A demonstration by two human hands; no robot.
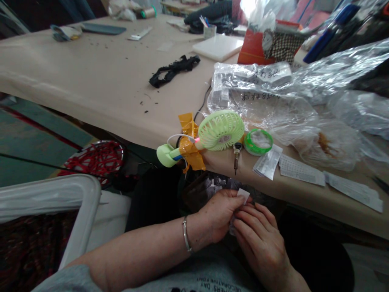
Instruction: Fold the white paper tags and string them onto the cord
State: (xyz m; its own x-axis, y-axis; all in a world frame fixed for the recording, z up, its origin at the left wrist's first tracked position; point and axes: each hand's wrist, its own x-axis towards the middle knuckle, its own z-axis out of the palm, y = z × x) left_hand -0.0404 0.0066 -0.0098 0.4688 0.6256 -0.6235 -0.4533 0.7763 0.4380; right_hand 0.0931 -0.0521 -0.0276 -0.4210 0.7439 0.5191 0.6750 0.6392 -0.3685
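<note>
My left hand [217,215], with a silver bangle at its wrist, is closed with the thumb pressing on a small white label [244,195]. My right hand [261,239] is up against it, fingers bent and close together over the same spot. A bit of white paper also peeks out below, between the two hands. How much paper is inside the fingers is hidden. Both hands are above my lap, just in front of the table edge. Closest on the table are a stack of white labels [268,162] and a green round tub [258,142] with white stuffing.
A green fan [221,129] is fixed with orange tape [191,146] at the edge, beside a soldering iron [236,158]. Label strips [300,170] and clear plastic bags [325,142] lie to the right. Black fabric scrap [173,71] lies farther back. A white bin [91,194] stands at left.
</note>
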